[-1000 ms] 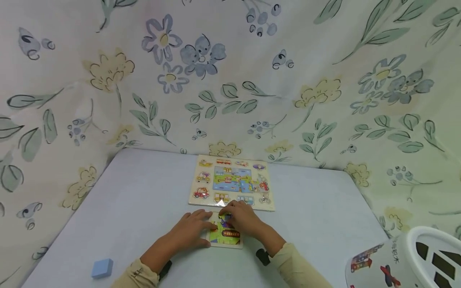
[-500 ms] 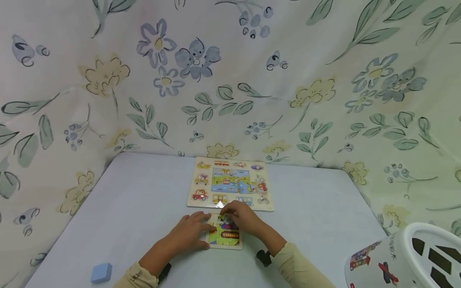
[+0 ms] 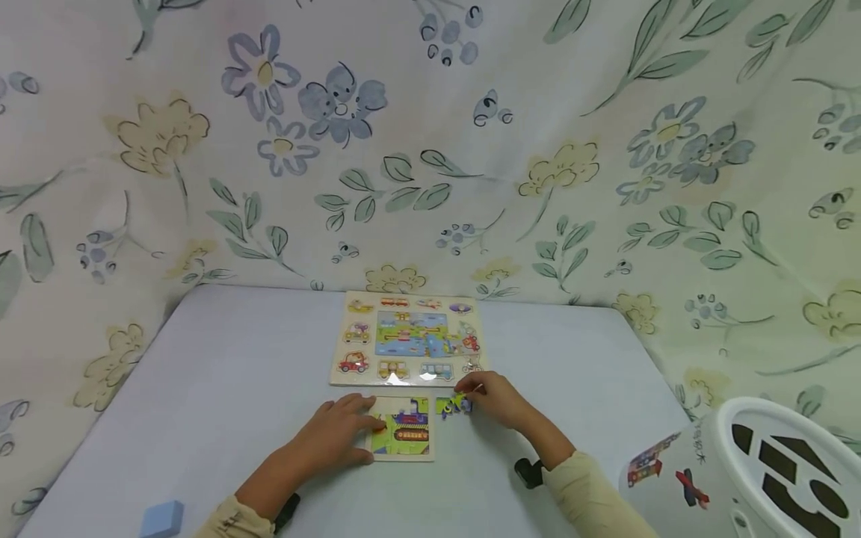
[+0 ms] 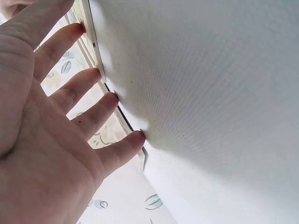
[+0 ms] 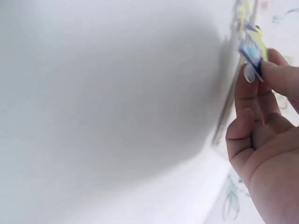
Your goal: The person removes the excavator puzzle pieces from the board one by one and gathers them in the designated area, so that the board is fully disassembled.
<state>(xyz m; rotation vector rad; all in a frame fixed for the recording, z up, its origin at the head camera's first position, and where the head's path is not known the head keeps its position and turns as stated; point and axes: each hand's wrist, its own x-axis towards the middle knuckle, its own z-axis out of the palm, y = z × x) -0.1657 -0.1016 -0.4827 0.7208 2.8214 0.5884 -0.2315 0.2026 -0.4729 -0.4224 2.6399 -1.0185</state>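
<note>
A small square jigsaw puzzle (image 3: 412, 435) in a pale wooden frame lies on the table, showing a tracked vehicle on green. Bare wood shows along its upper left. My left hand (image 3: 335, 432) rests at its left side with fingers spread, the index fingertip over the picture; the fingers look fairly straight in the left wrist view. Just right of the frame, my right hand (image 3: 501, 400) pinches a green and purple jigsaw piece (image 5: 253, 50) between thumb and fingers. In the head view this piece and green bits (image 3: 444, 406) beside it overlap close over the table.
Behind the small puzzle lies a larger wooden puzzle board (image 3: 339, 340) with vehicle pictures. A blue block (image 3: 162, 518) sits at the front left of the white table (image 3: 255, 351). A white printed bucket with a slotted lid (image 3: 733, 467) stands at the right, and a floral cloth hangs behind.
My right hand has moved right, off the small puzzle, with a jigsaw piece in its fingers; more bare wood shows there. My left hand stays on the frame. The head view has shifted slightly.
</note>
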